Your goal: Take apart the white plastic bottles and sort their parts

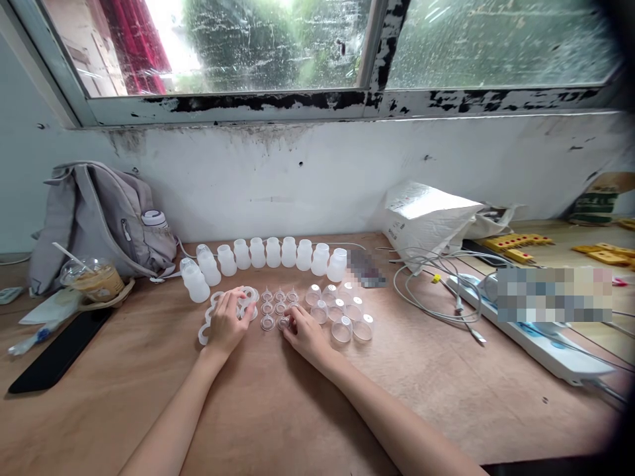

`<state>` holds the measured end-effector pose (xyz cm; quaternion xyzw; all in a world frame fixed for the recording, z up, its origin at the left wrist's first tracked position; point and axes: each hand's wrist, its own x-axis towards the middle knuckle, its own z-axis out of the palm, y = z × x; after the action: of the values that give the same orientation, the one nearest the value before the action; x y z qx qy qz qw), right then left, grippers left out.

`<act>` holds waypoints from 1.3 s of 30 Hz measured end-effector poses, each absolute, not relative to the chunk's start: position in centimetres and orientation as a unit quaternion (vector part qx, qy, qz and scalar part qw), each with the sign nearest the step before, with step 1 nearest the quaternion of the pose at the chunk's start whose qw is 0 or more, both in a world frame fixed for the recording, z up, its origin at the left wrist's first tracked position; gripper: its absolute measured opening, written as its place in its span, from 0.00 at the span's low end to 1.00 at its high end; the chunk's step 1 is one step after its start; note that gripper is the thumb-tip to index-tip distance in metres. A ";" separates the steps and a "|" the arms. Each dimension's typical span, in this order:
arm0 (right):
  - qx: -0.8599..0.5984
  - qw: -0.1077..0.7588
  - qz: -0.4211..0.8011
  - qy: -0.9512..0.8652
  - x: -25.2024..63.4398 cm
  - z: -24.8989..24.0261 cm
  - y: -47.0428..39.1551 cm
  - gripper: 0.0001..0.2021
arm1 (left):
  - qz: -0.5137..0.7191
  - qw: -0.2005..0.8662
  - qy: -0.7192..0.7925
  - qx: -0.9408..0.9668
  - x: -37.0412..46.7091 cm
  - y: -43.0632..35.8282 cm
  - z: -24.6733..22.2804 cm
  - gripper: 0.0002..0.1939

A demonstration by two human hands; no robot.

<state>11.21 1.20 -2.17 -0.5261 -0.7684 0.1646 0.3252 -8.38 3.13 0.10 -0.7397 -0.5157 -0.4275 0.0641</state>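
My left hand [229, 324] is over a group of white bottle collar rings [204, 334], its fingers and thumb curled round one at the group's right side. Part of the group is hidden beneath this hand. Several clear bottle nipples [268, 322] stand in short rows between my hands. With thumb and fingertips, my right hand [303, 330] pinches a nipple at the front right of those rows. Clear domed caps [342, 330] lie just right of that hand. Behind everything, frosted white baby bottles [272, 252] form an arc; the leftmost one has a nipple top fitted.
At left are a grey backpack [104, 218], an iced drink cup [94, 281] and a black phone-like slab [62, 350]. Coiled cables [421, 297], a white power strip [536, 344] and a white bag [426, 218] occupy the right. A wall and window stand behind the table.
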 end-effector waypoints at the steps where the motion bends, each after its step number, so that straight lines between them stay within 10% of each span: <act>1: -0.526 0.326 0.165 -0.768 11.2 -2.1 1.2 0.07 | -0.426 0.054 -0.532 -0.730 -8.5 3.4 -0.1 0.06; 11: -0.519 0.336 0.154 -0.771 11.1 -2.6 1.5 0.06 | -0.306 -0.055 -0.627 -0.714 -8.6 9.1 0.3 0.22; 39: -0.509 0.330 0.155 -0.780 11.2 -2.3 1.3 0.06 | -0.264 0.018 -0.610 -0.746 -8.1 9.9 -0.2 0.13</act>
<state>11.22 1.34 -2.29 -0.5089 -0.7798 0.1555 0.3297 -8.15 9.88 -0.20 -0.7465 -0.6105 -0.2641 0.0179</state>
